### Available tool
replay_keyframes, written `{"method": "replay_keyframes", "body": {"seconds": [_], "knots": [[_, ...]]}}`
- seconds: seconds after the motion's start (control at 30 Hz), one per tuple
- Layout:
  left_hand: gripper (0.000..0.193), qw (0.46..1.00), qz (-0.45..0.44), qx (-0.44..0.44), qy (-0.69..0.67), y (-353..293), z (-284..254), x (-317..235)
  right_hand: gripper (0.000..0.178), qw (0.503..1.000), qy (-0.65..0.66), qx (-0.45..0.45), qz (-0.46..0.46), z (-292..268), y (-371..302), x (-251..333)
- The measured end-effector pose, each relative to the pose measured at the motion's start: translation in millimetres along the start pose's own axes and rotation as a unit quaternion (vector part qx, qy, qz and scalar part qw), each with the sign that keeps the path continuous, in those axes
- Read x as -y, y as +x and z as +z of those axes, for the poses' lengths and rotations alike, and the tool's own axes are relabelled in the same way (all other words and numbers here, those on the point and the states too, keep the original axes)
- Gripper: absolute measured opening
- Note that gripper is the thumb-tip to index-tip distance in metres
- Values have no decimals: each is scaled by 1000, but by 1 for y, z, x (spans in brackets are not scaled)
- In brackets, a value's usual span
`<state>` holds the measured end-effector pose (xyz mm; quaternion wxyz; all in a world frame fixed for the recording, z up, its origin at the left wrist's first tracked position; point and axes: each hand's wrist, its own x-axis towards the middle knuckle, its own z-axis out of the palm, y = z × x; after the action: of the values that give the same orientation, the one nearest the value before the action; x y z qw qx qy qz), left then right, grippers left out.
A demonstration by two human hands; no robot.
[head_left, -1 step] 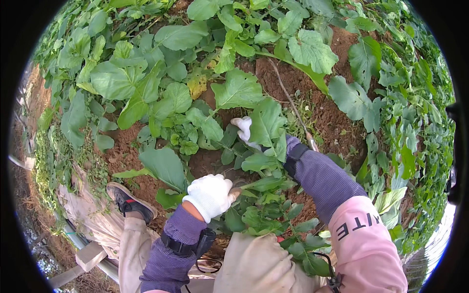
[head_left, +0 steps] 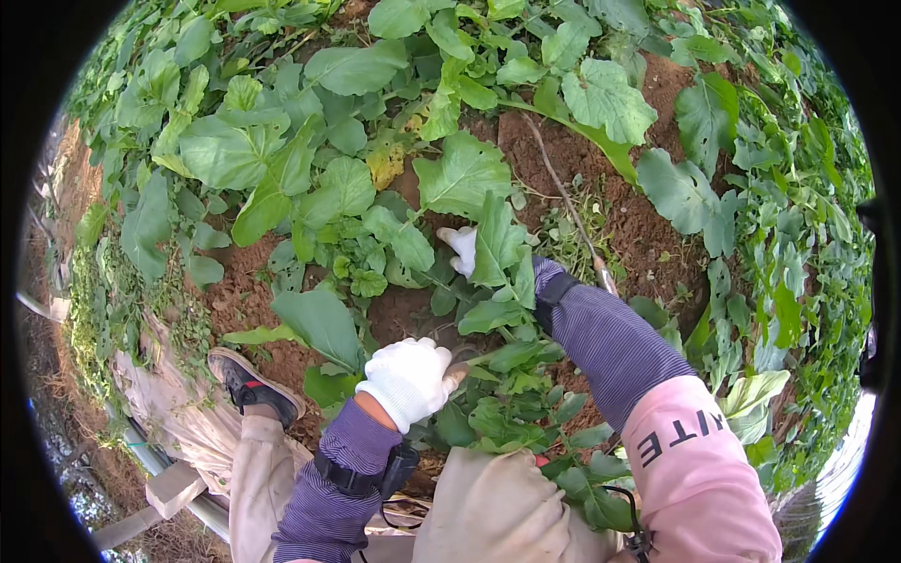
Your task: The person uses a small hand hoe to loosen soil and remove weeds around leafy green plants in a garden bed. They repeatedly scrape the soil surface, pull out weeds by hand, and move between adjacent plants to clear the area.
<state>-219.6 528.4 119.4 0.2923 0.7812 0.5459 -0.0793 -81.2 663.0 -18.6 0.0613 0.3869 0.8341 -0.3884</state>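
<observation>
My left hand (head_left: 405, 380), in a white knitted glove with soil-stained fingertips, is closed low among leafy green stems (head_left: 483, 358). What its fingers hold, if anything, I cannot make out. Farther away, my right hand (head_left: 463, 249) reaches between broad-leaved plants, also in a white glove. A large green leaf (head_left: 499, 242) covers much of it, and only one stained fingertip shows at its left side. Brown soil (head_left: 399, 314) lies between the two hands. Beside the left hand spreads a broad dark-green leaf (head_left: 321, 324).
A thin brown stick (head_left: 561, 188) with a pale end lies on the soil near my right forearm. Dense leafy plants (head_left: 235, 150) fill the far side and the right. My shoe (head_left: 255, 383) rests on soil at the left, near a pale sheet (head_left: 174, 394) and a pipe (head_left: 206, 516).
My right hand and forearm have shifted slightly left and away, and the leaf over the hand has moved with them. My left hand stays closed in about the same place.
</observation>
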Motion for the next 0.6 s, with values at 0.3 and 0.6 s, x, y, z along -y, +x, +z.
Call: {"method": "replay_keyframes", "body": {"seconds": [0.3, 0.6], "knots": [[26, 999, -6, -41, -8, -14, 8, -3, 23, 992, 87, 12, -85, -15, 20, 3], [24, 998, 10, -68, -14, -11, 11, -3, 36, 956, -110, 245, 117, -172, -34, 33]]}}
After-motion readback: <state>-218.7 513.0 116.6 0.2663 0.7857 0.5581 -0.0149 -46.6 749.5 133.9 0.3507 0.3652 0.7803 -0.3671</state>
